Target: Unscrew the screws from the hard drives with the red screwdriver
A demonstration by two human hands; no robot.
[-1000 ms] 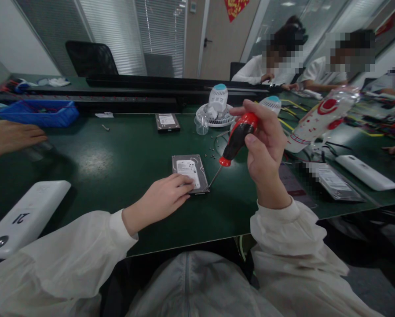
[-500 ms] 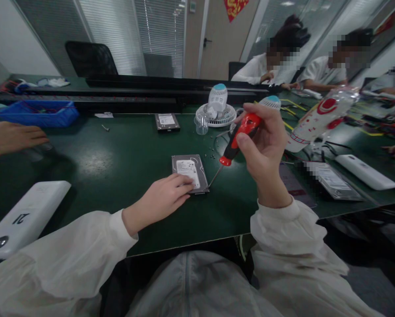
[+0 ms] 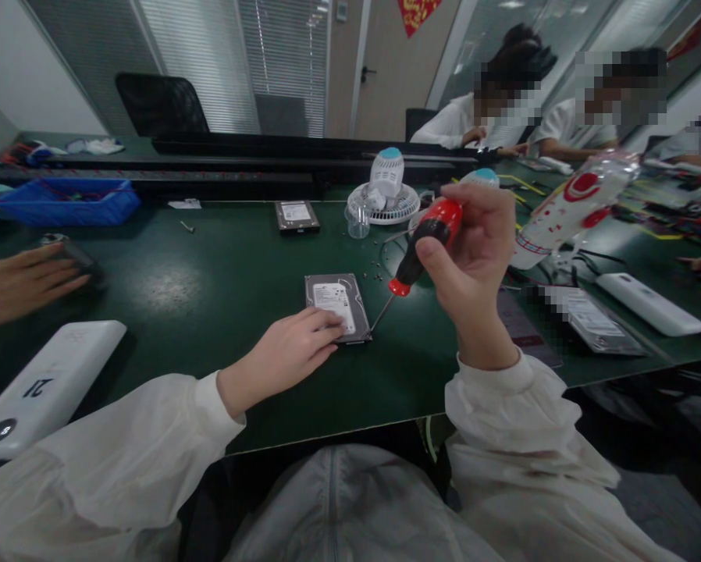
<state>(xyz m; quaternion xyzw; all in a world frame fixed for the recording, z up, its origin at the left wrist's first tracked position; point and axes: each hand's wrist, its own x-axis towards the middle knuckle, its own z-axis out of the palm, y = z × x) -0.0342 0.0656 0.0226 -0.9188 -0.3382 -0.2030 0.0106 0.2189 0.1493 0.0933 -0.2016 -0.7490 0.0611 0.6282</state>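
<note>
A silver hard drive with a white label lies flat on the green table in front of me. My left hand holds it down, fingers across the label and thumb by its near edge. In my right hand is a screwdriver with a red and black handle, gripped between thumb and fingers. The screwdriver slants down to the left, its tip at the drive's near right corner. Any screw under the tip is too small to make out. Several small screws lie loose beyond the drive.
Behind stand another hard drive, a clear cup and a white fan. At left are a blue tray, a white power bank and another person's hand. A bottle stands at right.
The screwdriver handle has turned a little in my right hand, its tip staying at the same corner. At left the other person's hand has shifted nearer, over a dark object. My left hand has stayed still.
</note>
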